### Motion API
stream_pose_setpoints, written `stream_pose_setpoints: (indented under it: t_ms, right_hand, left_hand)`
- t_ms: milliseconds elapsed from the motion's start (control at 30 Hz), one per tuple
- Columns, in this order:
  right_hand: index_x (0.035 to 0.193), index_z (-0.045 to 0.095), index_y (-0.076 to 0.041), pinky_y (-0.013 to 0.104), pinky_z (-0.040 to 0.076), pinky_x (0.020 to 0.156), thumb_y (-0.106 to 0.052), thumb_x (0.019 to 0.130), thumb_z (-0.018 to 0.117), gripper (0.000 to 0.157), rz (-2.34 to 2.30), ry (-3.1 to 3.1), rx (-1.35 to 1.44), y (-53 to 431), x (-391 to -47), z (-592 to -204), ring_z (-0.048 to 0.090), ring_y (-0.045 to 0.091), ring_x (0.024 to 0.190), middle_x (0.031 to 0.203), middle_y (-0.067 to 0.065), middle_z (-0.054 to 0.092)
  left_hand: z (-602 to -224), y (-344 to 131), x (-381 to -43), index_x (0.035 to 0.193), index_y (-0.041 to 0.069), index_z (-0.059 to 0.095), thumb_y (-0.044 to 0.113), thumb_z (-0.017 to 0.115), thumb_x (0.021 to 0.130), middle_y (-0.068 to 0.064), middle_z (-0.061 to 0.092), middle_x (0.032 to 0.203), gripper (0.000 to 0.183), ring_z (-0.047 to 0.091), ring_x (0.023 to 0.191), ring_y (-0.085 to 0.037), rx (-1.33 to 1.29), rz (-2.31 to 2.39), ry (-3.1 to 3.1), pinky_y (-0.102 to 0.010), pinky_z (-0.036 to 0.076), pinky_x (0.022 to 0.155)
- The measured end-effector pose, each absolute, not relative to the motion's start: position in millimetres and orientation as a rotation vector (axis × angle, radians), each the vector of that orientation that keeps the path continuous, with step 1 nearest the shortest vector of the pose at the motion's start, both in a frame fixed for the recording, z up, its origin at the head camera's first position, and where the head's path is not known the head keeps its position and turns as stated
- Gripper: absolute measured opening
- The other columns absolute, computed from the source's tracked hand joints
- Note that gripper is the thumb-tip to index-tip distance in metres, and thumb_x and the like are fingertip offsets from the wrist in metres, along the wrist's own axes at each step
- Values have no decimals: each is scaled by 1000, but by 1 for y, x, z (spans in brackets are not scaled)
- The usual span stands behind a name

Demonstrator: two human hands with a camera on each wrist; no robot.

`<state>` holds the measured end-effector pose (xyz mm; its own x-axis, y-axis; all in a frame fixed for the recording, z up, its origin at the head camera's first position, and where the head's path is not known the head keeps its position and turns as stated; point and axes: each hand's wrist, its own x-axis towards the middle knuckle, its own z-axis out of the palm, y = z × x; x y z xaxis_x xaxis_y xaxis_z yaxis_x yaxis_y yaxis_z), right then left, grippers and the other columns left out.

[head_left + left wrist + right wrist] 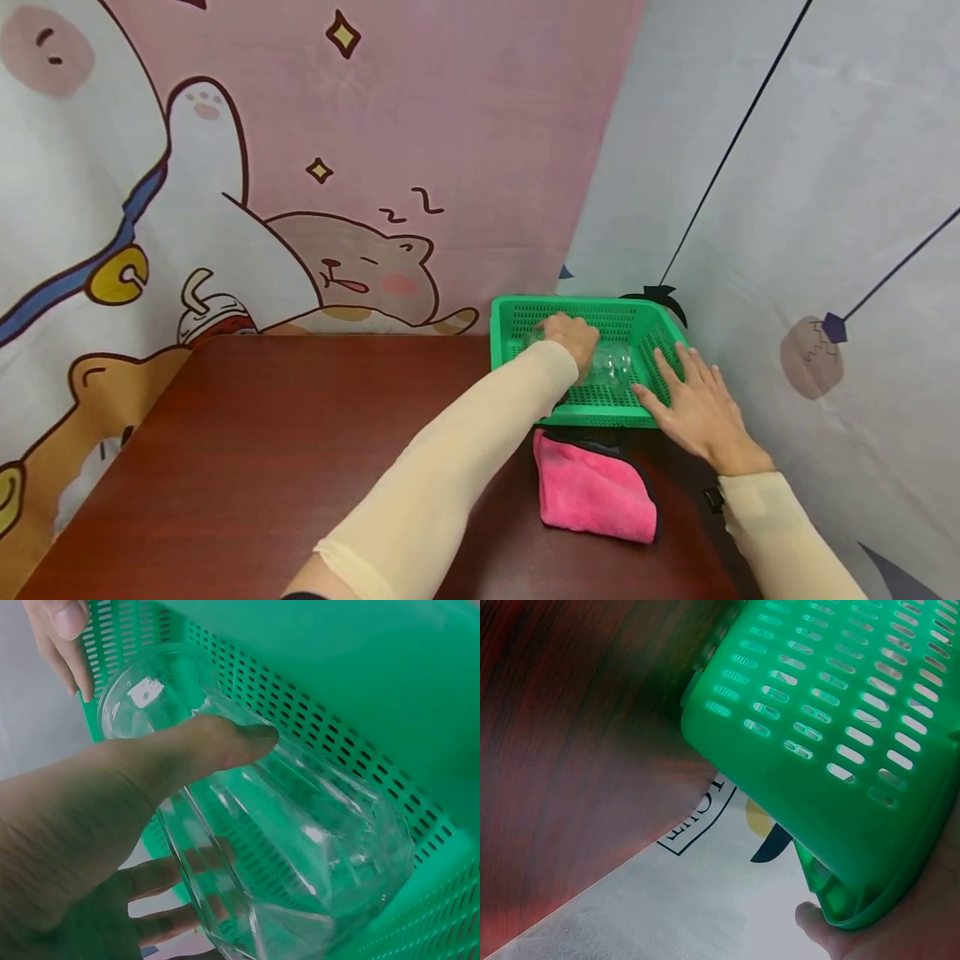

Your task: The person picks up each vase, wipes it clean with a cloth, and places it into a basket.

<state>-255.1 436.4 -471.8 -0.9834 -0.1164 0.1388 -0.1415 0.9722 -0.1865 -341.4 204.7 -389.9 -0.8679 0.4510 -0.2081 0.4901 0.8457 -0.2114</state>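
My left hand [573, 340] reaches into a green slotted plastic basket [585, 420]. In the left wrist view its thumb lies across a clear, cup-like container [300, 832], with fingers on the opposite side showing partly through the see-through wall. Clear material [611, 364] also shows on the basket floor beside this hand in the head view. My right hand [701, 408] rests at the basket's right rim, fingers straight and spread, thumb pointing inward. From the right wrist, part of that hand shows below the basket's corner.
A folded pink cloth [596, 487] with a dark edge lies just in front of the basket. Both sit on a dark reddish-brown table [300, 450]. Behind and to the right hang printed cloth walls [465, 125] with cartoon animals, close to the basket.
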Motion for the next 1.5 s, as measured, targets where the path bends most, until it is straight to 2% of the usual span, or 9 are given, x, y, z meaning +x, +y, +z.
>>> stream_pose_setpoints:
  t_ms: [200, 400, 667, 733, 800, 900, 1033, 1233, 1500]
  right_hand:
    - [180, 36, -1, 89, 18, 134, -72, 116, 50, 97, 298, -2975, 209, 434, -261, -470, 20, 65, 174, 186, 42, 23]
    - [180, 37, 0, 90, 18, 133, -70, 117, 51, 96, 302, -2956, 234, 433, -268, -465, 20, 65, 174, 185, 43, 24]
    - [181, 35, 0, 89, 17, 135, -72, 117, 49, 97, 288, -2979, 225, 433, -268, -463, 19, 65, 174, 186, 42, 22]
    - [181, 35, 0, 88, 17, 135, -73, 117, 48, 98, 289, -2982, 222, 432, -265, -465, 19, 65, 174, 186, 42, 22]
    - [180, 35, 0, 88, 17, 135, -72, 116, 49, 98, 296, -2984, 217, 432, -263, -467, 18, 65, 174, 186, 42, 22]
    - [180, 36, 0, 88, 18, 135, -72, 116, 49, 98, 302, -2987, 214, 432, -260, -471, 18, 65, 174, 187, 42, 22]
    - [181, 35, 0, 89, 18, 134, -73, 116, 49, 98, 296, -2995, 215, 434, -258, -473, 17, 65, 175, 187, 42, 21]
    - [181, 34, 0, 90, 18, 134, -72, 117, 48, 97, 278, -3005, 205, 439, -258, -473, 18, 65, 175, 186, 42, 21]
    - [183, 31, -4, 89, 15, 135, -74, 117, 46, 97, 302, -3014, 186, 437, -257, -471, 15, 65, 175, 187, 42, 19]
  left_hand:
    - [-380, 194, -335, 158, 35, 72, 38, 89, 103, 7, 74, 158, 58, 69, 152, -30, 781, -402, 2868, -51, 57, 128]
    - [-365, 184, -335, 170, 40, 59, 39, 90, 103, 8, 70, 163, 73, 67, 153, -28, 807, -424, 2839, -50, 55, 130]
    - [-364, 179, -340, 174, 40, 54, 34, 90, 103, 7, 67, 167, 80, 66, 154, -28, 814, -382, 2805, -51, 55, 130]
    - [-367, 179, -342, 176, 42, 50, 35, 89, 104, 8, 68, 164, 82, 69, 142, -20, 809, -361, 2798, -40, 60, 117]
    - [-368, 177, -342, 177, 44, 47, 37, 88, 105, 9, 68, 161, 83, 66, 126, -14, 818, -346, 2797, -32, 56, 97]
    - [-369, 174, -339, 177, 45, 46, 42, 86, 106, 10, 67, 161, 82, 63, 118, -12, 830, -319, 2797, -30, 52, 85]
    - [-370, 171, -339, 179, 44, 43, 56, 88, 103, 8, 62, 170, 89, 67, 143, -17, 859, -285, 2804, -37, 66, 105]
    - [-397, 176, -362, 180, 48, 40, 75, 85, 97, 4, 54, 176, 98, 58, 154, -22, 978, -184, 2842, -45, 63, 117]
    - [-364, 139, -317, 182, 39, 39, 70, 73, 108, -1, 49, 181, 87, 54, 162, -25, 1084, -64, 2902, -47, 58, 126]
